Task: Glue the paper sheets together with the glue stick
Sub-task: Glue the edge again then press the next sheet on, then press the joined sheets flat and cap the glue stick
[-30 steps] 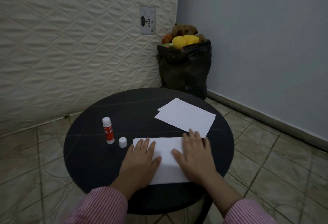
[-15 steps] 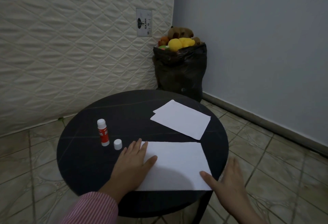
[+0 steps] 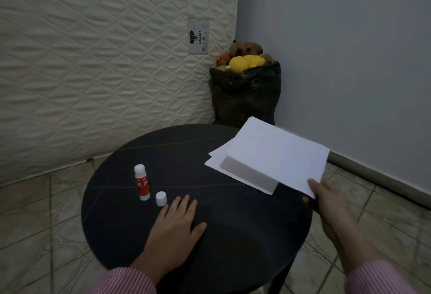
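Observation:
My right hand [image 3: 326, 202] pinches the near corner of a white paper sheet [image 3: 279, 154] and holds it in the air above the stack of white sheets [image 3: 245, 175] lying at the table's right side. My left hand [image 3: 175, 226] rests flat, fingers straight, on the round black table [image 3: 233, 247]. A red and white glue stick [image 3: 141, 185] stands upright on the left part of the table, uncapped, with its white cap [image 3: 161, 198] just to its right, close to my left fingertips.
A black bag [image 3: 245, 95] stuffed with soft toys sits in the corner beyond the table. An upright quilted mattress [image 3: 93, 72] fills the left, a grey wall [image 3: 349, 60] the right. Tiled floor [image 3: 42, 212] surrounds the table.
My right hand slid off the near sheet, took it by its corner and lifted it up and to the right over the stack. My left hand stayed flat on the table.

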